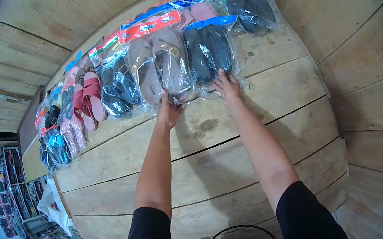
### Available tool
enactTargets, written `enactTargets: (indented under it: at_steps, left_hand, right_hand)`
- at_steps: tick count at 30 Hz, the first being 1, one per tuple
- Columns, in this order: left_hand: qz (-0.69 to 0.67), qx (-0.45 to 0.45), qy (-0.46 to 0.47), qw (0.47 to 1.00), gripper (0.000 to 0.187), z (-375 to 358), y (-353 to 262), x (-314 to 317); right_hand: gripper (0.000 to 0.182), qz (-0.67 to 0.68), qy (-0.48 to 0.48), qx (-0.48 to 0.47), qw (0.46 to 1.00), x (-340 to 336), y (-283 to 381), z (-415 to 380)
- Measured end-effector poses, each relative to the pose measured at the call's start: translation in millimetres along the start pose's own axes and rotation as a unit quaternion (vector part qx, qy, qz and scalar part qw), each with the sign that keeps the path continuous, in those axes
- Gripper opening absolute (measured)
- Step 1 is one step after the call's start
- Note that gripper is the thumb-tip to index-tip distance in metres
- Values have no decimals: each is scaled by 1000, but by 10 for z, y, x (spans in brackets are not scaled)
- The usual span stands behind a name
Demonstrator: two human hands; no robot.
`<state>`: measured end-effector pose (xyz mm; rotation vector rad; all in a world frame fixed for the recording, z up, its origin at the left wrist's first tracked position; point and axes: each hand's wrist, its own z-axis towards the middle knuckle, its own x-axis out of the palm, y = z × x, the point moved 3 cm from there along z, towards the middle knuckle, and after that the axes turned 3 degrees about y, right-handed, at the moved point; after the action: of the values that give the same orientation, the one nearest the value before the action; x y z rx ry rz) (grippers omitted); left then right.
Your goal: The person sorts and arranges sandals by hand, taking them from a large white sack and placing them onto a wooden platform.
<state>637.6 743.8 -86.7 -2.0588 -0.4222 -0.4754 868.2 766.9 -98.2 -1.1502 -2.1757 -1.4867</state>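
My left hand [169, 111] rests at the lower edge of a clear plastic bag holding a pair of grey sandals [149, 69] with gold-coloured buckles and a red header. Its forefinger points forward and its thumb sits apart to the right; the other fingers are hidden. My right hand [228, 88] touches the lower end of a bagged pair of dark sandals [216, 49] under a blue header, fingers stretched and apart. Left of the grey pair lies a bagged black pair [116, 88]. All lie flat on the wooden platform [202, 127].
Bagged pink sandals [93, 102] and several more pairs curve away to the left. Dark sandals with turquoise ones [249, 7] lie at the back right. Plank walls [358, 45] rise behind and to the right. Shelves with goods [30, 198] stand lower left.
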Motion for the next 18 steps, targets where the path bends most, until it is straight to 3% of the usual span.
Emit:
enactTargets:
  at_steps: [2,4,6,7,9,10,11,12,14,15,16,17,18]
  left_hand:
    - [42,-48,-2,998,68,-169,-79,-40]
    - [191,-159,28,968,71,-380,-96,-84]
    - [199,-130,16,971,65,-575,78,-275]
    - [181,-106,-24,977,57,-697,198,-383]
    - [175,-27,1,984,48,-1066,517,-638]
    - [215,-48,10,975,46,-1418,587,-667]
    - [238,-57,-25,969,44,-1732,737,-813]
    - [236,-102,-44,965,44,-2131,847,-898]
    - [192,-153,-65,967,45,-3056,1081,-1146]
    - [235,-196,-24,952,46,-3562,1162,-1330]
    - [232,-174,-43,956,42,-4089,1376,-1584]
    - [236,-266,-77,931,43,-4663,1472,-1838]
    - [209,-266,-132,932,43,-5228,1492,-1872]
  right_hand:
    - [47,-1,8,0,1000,-17,-28,29]
    - [54,-11,18,3,1000,-46,-41,30]
    - [60,-20,36,2,999,-10,-40,51]
    - [58,-46,10,-8,999,6,-41,37]
    - [55,-112,-43,-26,992,55,-44,0]
    - [55,-105,-36,-31,993,72,-68,20]
    - [56,-293,-109,-42,949,31,-81,43]
    - [56,-468,-180,-53,863,19,-61,28]
    - [59,-466,-200,-112,855,78,-55,-145]
    - [63,-465,-224,-166,840,96,-63,-262]
    - [63,-463,-217,-170,843,48,-184,-282]
    - [67,-443,-186,-241,843,-8,-350,-262]
    - [71,-473,-145,-280,823,61,-312,-511]
